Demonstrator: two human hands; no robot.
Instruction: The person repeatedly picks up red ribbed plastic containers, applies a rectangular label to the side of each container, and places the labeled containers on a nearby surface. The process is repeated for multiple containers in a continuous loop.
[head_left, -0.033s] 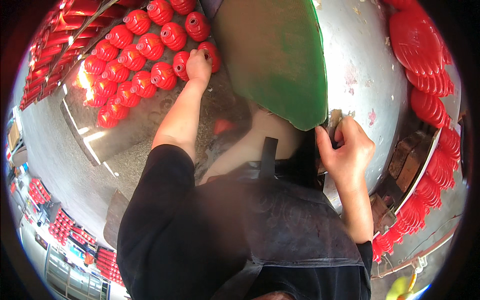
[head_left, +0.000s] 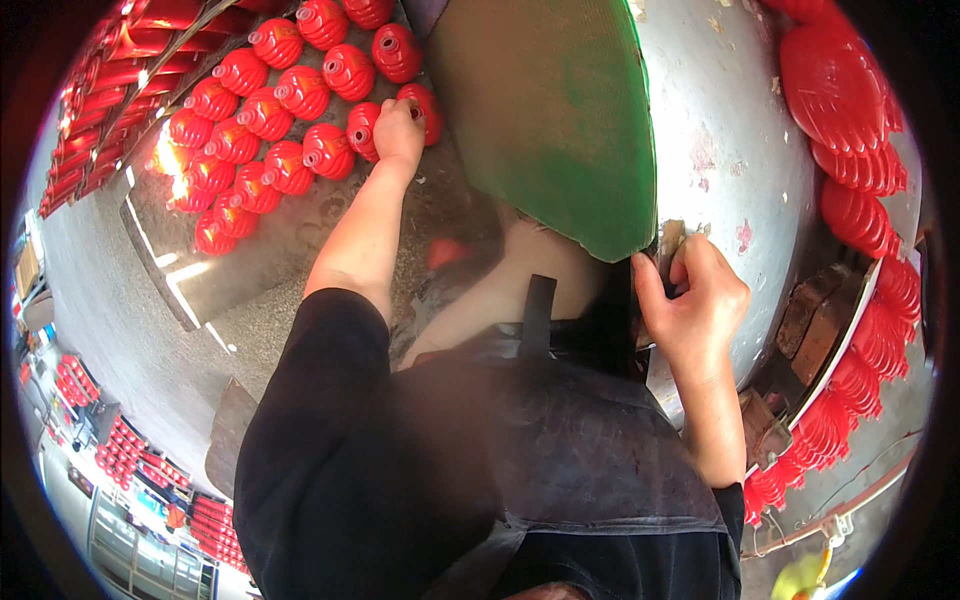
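My left hand (head_left: pixel 398 128) is stretched out over the metal table (head_left: pixel 250 265), fingers curled down onto a red lantern-shaped plastic piece (head_left: pixel 366 126) at the near edge of the batch. Can't tell if I'm properly gripping it or just resting on it, since the hand covers the contact. That piece sits w/ the other red lantern pieces (head_left: pixel 270 120), packed in rows toward the upper left, each w/ a small round neck on top. Table is shiny sheet metal, scuffed, w/ a hard glare spot (head_left: pixel 170 165) near the left rows.

My right hand (head_left: pixel 690 300) is closed on a small brownish tool (head_left: pixel 670 240), held right at the lower tip of a big green curved panel (head_left: pixel 560 120) that rises up the middle. Behind it is a dull grey metal surface (head_left: pixel 730 130), scratched, w/ pinkish marks.

Hands are well apart, one either side of the panel.

Along the right rim: stacks of ribbed red shells (head_left: pixel 850 110) curving down. Lower left, far off, more red pieces on racks (head_left: pixel 120 450) and a grey floor (head_left: pixel 90 310). I'm wearing black sleeves and a dark apron (head_left: pixel 560 440).
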